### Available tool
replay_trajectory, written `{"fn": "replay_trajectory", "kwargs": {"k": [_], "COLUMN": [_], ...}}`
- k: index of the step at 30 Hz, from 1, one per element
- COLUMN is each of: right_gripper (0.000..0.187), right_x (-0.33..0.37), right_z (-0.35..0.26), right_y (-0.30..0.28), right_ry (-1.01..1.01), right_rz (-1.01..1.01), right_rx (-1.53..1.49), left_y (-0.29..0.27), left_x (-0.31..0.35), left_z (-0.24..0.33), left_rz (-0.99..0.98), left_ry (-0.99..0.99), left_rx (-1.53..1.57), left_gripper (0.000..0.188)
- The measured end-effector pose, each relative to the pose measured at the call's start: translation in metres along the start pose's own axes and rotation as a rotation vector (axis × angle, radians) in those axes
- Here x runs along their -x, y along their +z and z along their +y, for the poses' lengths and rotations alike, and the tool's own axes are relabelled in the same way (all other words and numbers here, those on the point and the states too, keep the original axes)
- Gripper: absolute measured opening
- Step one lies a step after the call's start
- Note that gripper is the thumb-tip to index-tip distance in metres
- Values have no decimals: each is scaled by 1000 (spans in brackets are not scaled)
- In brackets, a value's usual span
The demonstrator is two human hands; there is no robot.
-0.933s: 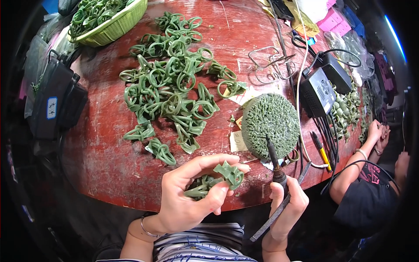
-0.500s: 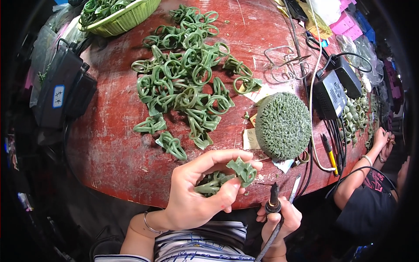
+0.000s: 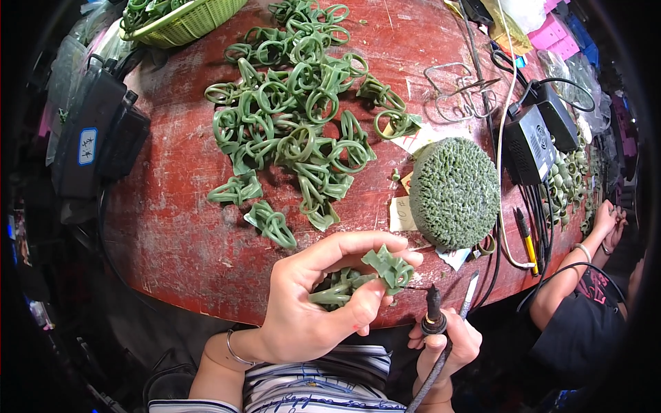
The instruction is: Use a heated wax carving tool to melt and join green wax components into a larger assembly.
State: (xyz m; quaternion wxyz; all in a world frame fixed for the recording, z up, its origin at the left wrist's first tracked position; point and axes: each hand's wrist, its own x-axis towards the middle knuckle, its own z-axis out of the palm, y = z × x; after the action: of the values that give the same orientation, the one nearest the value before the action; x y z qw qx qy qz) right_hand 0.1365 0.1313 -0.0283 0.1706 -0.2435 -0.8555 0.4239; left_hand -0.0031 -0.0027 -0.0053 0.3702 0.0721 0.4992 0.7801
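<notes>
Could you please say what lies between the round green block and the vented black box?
A white cable and a black cable, in the head view.

– what colour is the piece (image 3: 389, 268) in the left hand (image 3: 303, 313)?
– green, like the loops (image 3: 258, 148) beyond on the pale-streaked red worktop (image 3: 172, 227).
– and beyond the right hand (image 3: 451, 341)?
– a mottled green disc (image 3: 456, 194).

This is a workshop; the scuffed red worktop (image 3: 172, 199) carries a heap of many look-alike green pieces (image 3: 313, 51), a laden basket (image 3: 184, 29), a power box (image 3: 530, 148) and trailing cables (image 3: 540, 217). A thin-tipped tool (image 3: 433, 304) is held at its near edge; another person (image 3: 578, 303) is by its right side.
</notes>
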Motion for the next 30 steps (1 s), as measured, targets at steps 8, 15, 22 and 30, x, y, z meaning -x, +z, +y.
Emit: {"fn": "replay_trajectory", "kwargs": {"k": [8, 15, 22, 30], "right_gripper": [65, 45, 45, 61], "right_x": [0, 3, 2, -2], "right_z": [0, 2, 1, -13], "right_y": [1, -6, -8, 5], "right_ry": [13, -12, -15, 126], "right_rz": [15, -60, -71, 73], "right_rx": [1, -28, -23, -341], "left_y": [0, 0, 0, 2], "left_x": [0, 0, -1, -2], "left_z": [0, 0, 1, 3], "left_rz": [-2, 14, 14, -18], "left_ry": [2, -9, -3, -10], "left_rx": [18, 16, 37, 16], "left_gripper": [34, 33, 32, 31]}}
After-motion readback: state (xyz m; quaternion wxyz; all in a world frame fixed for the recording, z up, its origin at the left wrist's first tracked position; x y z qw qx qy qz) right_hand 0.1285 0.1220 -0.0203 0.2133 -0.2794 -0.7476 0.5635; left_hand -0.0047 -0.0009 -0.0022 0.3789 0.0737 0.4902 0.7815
